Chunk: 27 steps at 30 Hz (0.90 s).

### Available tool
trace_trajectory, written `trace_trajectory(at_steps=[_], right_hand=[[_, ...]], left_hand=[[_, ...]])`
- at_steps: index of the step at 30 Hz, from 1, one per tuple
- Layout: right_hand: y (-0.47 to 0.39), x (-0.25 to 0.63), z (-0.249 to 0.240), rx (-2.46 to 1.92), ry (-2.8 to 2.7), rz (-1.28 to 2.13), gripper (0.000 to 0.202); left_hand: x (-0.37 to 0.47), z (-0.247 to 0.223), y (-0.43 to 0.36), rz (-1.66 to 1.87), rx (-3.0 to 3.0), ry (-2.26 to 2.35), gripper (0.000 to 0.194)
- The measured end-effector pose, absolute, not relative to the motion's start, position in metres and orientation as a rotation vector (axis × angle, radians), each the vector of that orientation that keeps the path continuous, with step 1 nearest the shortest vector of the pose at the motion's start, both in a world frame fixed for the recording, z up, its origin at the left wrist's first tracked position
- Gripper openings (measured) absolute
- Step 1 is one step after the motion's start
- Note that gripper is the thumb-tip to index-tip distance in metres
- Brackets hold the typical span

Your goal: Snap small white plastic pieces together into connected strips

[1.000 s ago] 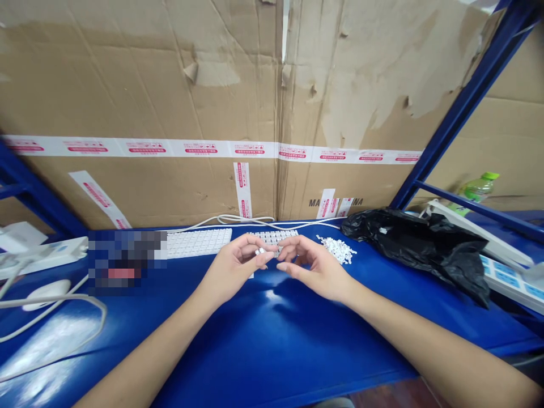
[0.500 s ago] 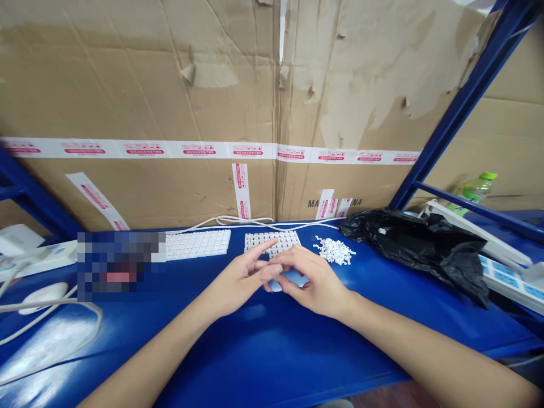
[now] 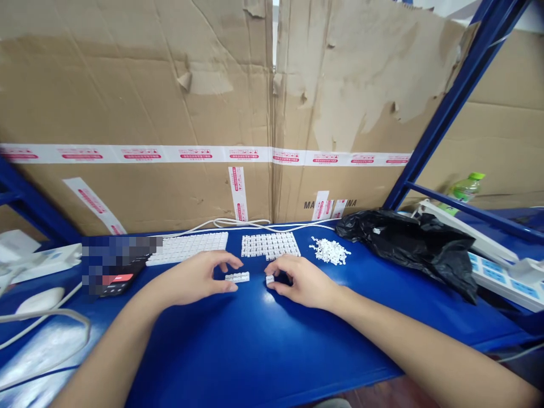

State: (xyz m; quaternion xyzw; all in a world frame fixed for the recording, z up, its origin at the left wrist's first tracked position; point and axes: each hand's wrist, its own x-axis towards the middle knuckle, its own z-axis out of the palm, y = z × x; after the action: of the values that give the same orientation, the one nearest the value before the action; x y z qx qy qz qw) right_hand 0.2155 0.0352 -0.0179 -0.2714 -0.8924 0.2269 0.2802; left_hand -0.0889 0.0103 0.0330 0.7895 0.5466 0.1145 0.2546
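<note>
My left hand [image 3: 208, 276] has its thumb and fingers apart around the left end of a short row of white pieces [image 3: 238, 277] on the blue table [image 3: 238, 345]. The fingers of my right hand [image 3: 297, 280] pinch a small white piece [image 3: 270, 279], a little right of that row. Behind my hands lies a block of white pieces in rows [image 3: 271, 245], with a fuller white block [image 3: 191, 247] to its left. A loose heap of small white parts [image 3: 330, 251] is at the right.
A black plastic bag [image 3: 408, 238] lies at the right, beside a power strip [image 3: 504, 277]. A partly blurred dark device [image 3: 127, 272], a white mouse [image 3: 40, 300] and cables are at the left. Cardboard [image 3: 204, 113] stands behind.
My hands have moved apart, the left one to the left with its fingers spread. The short white row now shows between them. The view has shifted slightly.
</note>
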Motion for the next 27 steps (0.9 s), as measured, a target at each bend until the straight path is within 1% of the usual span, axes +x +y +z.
trace_trajectory(at_steps=[5, 14, 27], right_hand=[[0.039, 0.215, -0.02, -0.723, -2.379, 0.676, 0.026], [0.039, 0.214, -0.021, -0.661, -2.375, 0.693, 0.025], [0.044, 0.215, -0.023, -0.675, -2.342, 0.746, 0.026]], left_hand=[[-0.08, 0.024, 0.01, 0.272, 2.139, 1.449, 0.047], [-0.054, 0.017, 0.009, 0.412, 2.138, 1.329, 0.026], [-0.038, 0.006, 0.009, 0.511, 2.061, 1.289, 0.026]])
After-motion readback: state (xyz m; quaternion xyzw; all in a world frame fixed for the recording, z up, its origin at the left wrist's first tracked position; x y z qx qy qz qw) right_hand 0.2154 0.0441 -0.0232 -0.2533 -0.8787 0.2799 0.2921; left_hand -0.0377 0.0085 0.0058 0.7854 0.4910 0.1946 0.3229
